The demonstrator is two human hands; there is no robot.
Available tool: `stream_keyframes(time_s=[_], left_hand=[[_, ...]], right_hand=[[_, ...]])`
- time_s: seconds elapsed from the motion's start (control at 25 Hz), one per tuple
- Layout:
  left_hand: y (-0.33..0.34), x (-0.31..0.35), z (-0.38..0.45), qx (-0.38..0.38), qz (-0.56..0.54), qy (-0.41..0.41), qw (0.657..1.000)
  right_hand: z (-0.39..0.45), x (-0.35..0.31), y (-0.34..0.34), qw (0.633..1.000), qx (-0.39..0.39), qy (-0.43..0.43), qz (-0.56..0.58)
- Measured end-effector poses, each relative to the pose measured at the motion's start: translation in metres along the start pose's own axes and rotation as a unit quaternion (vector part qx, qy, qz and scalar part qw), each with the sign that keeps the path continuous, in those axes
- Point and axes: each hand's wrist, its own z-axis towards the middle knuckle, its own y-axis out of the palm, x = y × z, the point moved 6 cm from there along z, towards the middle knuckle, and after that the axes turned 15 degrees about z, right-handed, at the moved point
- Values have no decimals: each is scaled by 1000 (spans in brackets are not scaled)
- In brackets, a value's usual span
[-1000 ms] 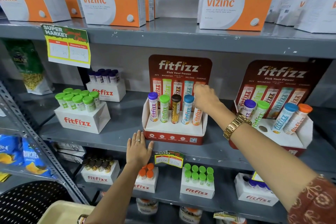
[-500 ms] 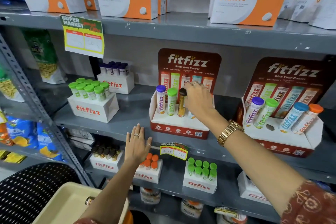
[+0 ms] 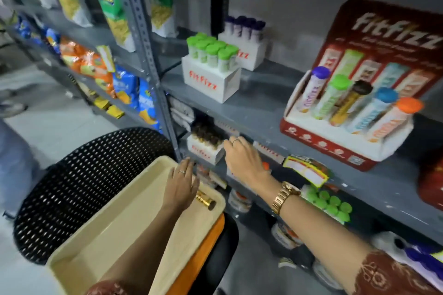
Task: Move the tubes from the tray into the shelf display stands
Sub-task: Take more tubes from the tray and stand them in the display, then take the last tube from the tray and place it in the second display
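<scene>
A cream tray (image 3: 124,223) rests on a black perforated chair, low in the head view. One gold tube with a dark cap (image 3: 205,200) lies at the tray's far right corner. My left hand (image 3: 180,185) hovers flat and open over the tray, just left of that tube. My right hand (image 3: 242,159) reaches in front of the lower shelf, fingers apart and holding nothing. Up right, the red display stand (image 3: 328,148) holds purple, green, brown, blue and orange capped tubes. A white stand of green-capped tubes (image 3: 211,79) sits on the same shelf.
A grey metal upright (image 3: 148,55) divides the shelves; snack bags (image 3: 100,64) fill the left racks. White stands with brown caps (image 3: 206,143), green caps (image 3: 328,203) and purple caps (image 3: 244,31) sit on the shelves. A yellow price tag (image 3: 304,171) hangs from the shelf edge.
The view swung down and left. My right hand left the red stand and dropped to the lower shelf. My left hand came off the shelf edge and now hovers over the tray.
</scene>
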Motion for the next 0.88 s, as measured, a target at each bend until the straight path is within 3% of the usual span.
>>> stream_keyframes(time_s=[0.16, 0.32, 0.44, 0.68, 0.88], left_hand=[[42, -46, -41, -68, -6, -54, 996], [92, -73, -81, -150, -22, -106, 983], [124, -74, -99, -210, -33, -113, 971], [161, -71, -114, -295, -37, -107, 949], [166, -73, -114, -313, -37, -95, 944]], right_hand=[[-13, -13, 91, 996, -84, 17, 33], [-39, -11, 174, 969, -217, 116, 12], [-47, -7, 200, 960, -214, 182, -17], [-52, -12, 226, 941, -264, 107, -184], [-58, -13, 230, 935, -291, 102, -174]])
